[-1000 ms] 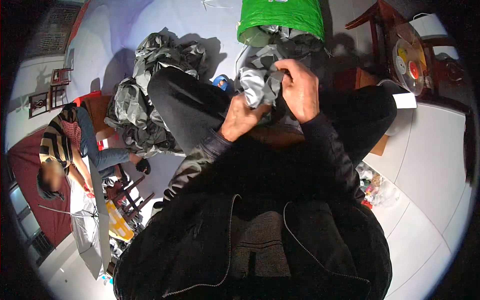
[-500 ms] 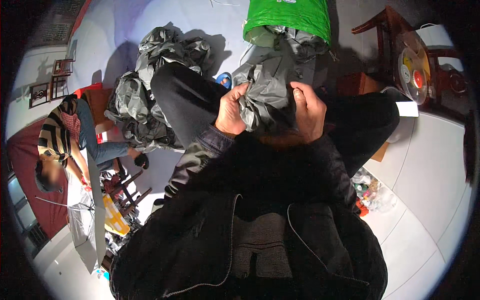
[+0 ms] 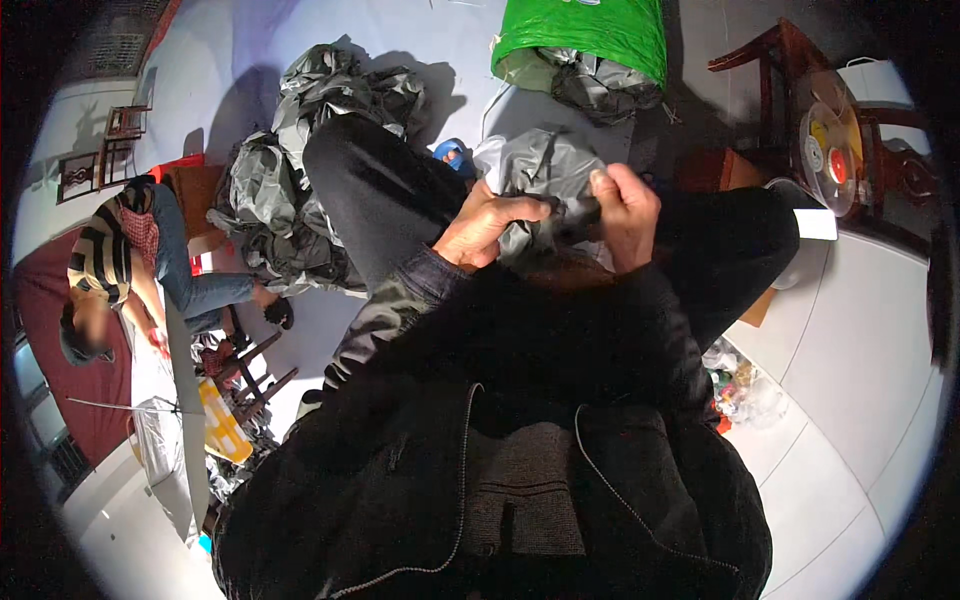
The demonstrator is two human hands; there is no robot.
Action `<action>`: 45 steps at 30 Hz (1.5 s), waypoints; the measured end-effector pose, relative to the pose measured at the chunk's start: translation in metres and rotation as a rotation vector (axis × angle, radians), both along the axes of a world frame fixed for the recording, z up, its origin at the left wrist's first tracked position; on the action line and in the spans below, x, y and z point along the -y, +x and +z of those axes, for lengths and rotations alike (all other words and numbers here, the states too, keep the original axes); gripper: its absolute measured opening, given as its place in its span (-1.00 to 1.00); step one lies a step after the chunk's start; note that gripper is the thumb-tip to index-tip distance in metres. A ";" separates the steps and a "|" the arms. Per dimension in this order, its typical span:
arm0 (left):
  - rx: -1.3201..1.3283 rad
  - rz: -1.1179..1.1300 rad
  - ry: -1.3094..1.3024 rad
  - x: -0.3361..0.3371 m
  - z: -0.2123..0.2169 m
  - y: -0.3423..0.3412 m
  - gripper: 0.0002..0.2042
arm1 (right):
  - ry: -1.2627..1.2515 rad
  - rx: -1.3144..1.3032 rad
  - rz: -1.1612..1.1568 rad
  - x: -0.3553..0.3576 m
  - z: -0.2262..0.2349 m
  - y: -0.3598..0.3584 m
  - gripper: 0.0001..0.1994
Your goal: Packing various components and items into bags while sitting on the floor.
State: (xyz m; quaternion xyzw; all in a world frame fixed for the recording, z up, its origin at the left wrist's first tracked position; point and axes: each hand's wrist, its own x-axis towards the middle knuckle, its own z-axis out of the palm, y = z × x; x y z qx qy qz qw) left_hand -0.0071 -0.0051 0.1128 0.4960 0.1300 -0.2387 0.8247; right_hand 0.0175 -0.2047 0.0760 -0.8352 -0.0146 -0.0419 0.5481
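Note:
A bunched piece of thin grey cloth [image 3: 550, 172], with a slight sheen, is held above my lap between both hands. My left hand [image 3: 486, 222] closes on its left side, thumb lying across the folds. My right hand [image 3: 628, 212] pinches its right edge between thumb and curled fingers. Just beyond stands a green sack [image 3: 590, 40], its mouth facing me, with more crumpled grey cloth [image 3: 605, 88] in it. To the left, by my bent knee, lies a large heap of similar grey cloth [image 3: 262, 185].
A person [image 3: 110, 245] in a striped top sits at the left, hands at a grey open umbrella [image 3: 172, 440]. Wooden stools [image 3: 255, 380] stand near them. At the right are a dark wooden chair [image 3: 775, 60], a round clear-lidded container [image 3: 828, 155] and a bag of small scraps [image 3: 745, 390].
The cloth in my hands has come away from the sack's mouth and is bunched smaller. My left thumb has moved right across it. The person at left has shifted slightly.

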 end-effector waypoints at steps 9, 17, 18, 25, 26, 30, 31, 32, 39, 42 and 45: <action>0.038 0.127 0.023 -0.010 -0.014 -0.003 -0.44 | 0.427 -0.175 -0.011 0.005 -0.021 0.018 -0.82; -0.089 0.238 -0.174 0.006 -0.010 -0.007 -0.45 | 0.236 -0.126 0.035 0.008 -0.006 0.020 -0.82; -0.124 0.234 -0.164 0.009 -0.011 -0.008 -0.45 | 0.210 -0.099 0.039 0.009 -0.007 0.021 -0.82; -0.085 0.096 -0.066 0.013 -0.010 -0.011 -0.46 | 0.062 -0.027 0.052 0.005 -0.007 0.017 -0.82; -0.064 0.075 -0.085 0.014 -0.011 -0.011 -0.47 | 0.058 -0.037 0.060 0.006 -0.006 0.016 -0.82; 0.068 0.015 0.184 0.014 -0.019 -0.008 -0.52 | -0.049 -0.010 0.161 0.009 -0.001 0.016 -0.79; 0.029 0.057 0.162 0.013 -0.015 -0.010 -0.55 | -0.090 -0.061 0.223 0.006 -0.003 0.015 -0.75; -0.010 0.094 0.136 0.012 -0.007 -0.011 -0.57 | -0.135 -0.114 0.280 0.002 0.001 0.015 -0.71; 0.025 0.074 0.142 0.025 -0.007 -0.010 -0.58 | -0.143 0.072 0.138 -0.023 -0.007 0.004 -0.73; -0.020 0.032 0.190 0.026 -0.015 -0.014 -0.57 | -0.087 0.110 0.042 -0.037 -0.014 -0.003 -0.74; 0.002 -0.016 0.238 0.021 -0.020 -0.015 -0.56 | -0.074 0.142 0.007 -0.036 -0.015 -0.006 -0.74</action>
